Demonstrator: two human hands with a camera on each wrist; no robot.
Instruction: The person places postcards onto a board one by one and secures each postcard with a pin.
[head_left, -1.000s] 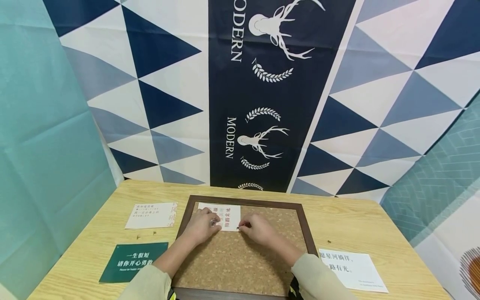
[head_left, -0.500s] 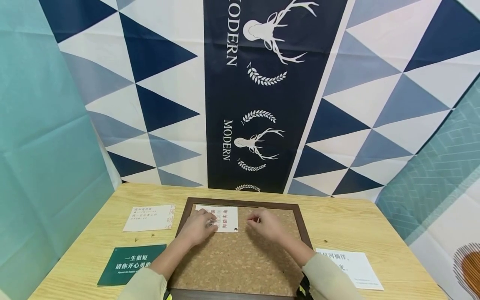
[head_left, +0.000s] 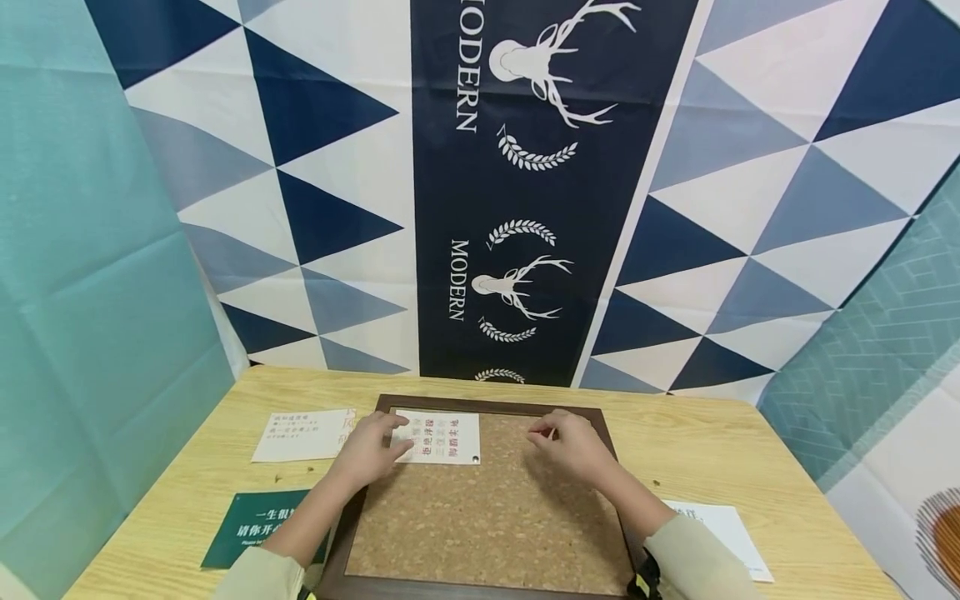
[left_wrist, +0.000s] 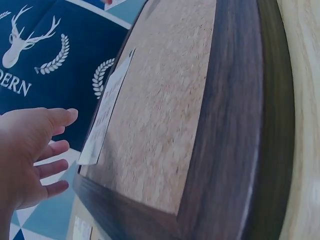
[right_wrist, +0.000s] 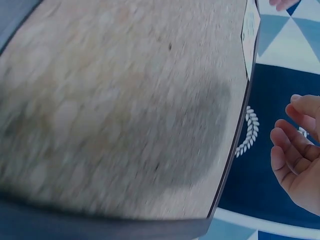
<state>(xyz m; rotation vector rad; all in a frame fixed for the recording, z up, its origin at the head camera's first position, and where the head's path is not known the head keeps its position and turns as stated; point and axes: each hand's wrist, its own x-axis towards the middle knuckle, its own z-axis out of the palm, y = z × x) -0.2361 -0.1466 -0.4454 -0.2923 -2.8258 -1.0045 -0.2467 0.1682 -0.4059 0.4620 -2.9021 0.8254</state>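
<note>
A cork board [head_left: 487, 533] in a dark brown wooden frame [head_left: 480, 589] lies on the table. Along its upper left part is a white card [head_left: 463, 433] printed with reddish and grey characters. A small dark round pin head [head_left: 476, 459] shows at the card's lower right corner. My left hand [head_left: 367, 454] is over the card's left end, thumb and fingers spread apart. In the left wrist view that hand [left_wrist: 30, 155] holds nothing. To the right of the card, above the cork, hovers my right hand [head_left: 576, 448]. Its fingers [right_wrist: 286, 145] are loosely bent with nothing between them.
Left of the board lie a white card [head_left: 300, 435] and a dark green card [head_left: 251, 529] with white lettering. Another white card [head_left: 723, 533] lies to the right, partly under the right forearm. Several tiny dark pieces dot the table [head_left: 697, 433]. A patterned cloth [head_left: 352, 208] hangs behind.
My right hand has left the card's lower right corner and moved right, leaving the pin head there. My left hand has lifted off the card and shifted left, uncovering more of its print.
</note>
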